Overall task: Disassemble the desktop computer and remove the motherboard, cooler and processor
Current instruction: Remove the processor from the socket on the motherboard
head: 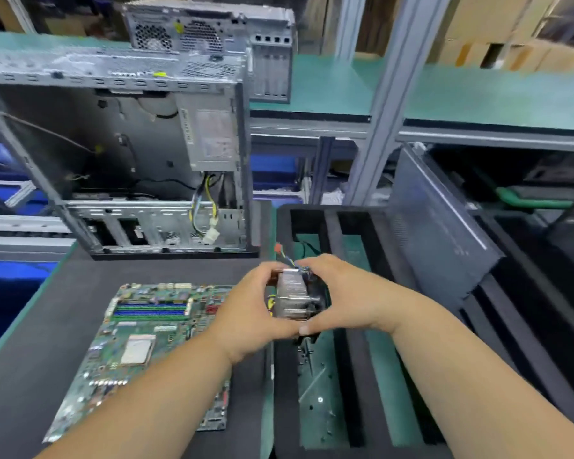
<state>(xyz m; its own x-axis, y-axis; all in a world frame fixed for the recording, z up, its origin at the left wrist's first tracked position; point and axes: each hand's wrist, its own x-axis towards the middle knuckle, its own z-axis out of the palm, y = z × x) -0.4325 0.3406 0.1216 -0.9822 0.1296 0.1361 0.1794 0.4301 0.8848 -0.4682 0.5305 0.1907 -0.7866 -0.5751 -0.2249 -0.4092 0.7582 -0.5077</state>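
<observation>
I hold the cooler between both my hands, lifted above the work surface near the middle of the scene. My left hand grips its left side with the fingers curled over the top and the thumb under the near edge, and my right hand grips its right side the same way, so the two thumbs nearly meet below the metal fins. Coloured wires stick up from the far end of the cooler between my fingertips. To the left, flat on the dark mat, lies the motherboard, out of the case, with its blue and green memory slots toward the far edge. The processor sits bare in its socket near the middle of the board, its silver lid showing. Beyond the board, at the far left, stands the opened computer case, its side off, with the power supply in the upper right corner and loose cables hanging from it. Directly beneath the cooler and to the right is a black slotted foam tray, and a grey side panel stands tilted in its far slots. A second case rests on the green shelf behind.
</observation>
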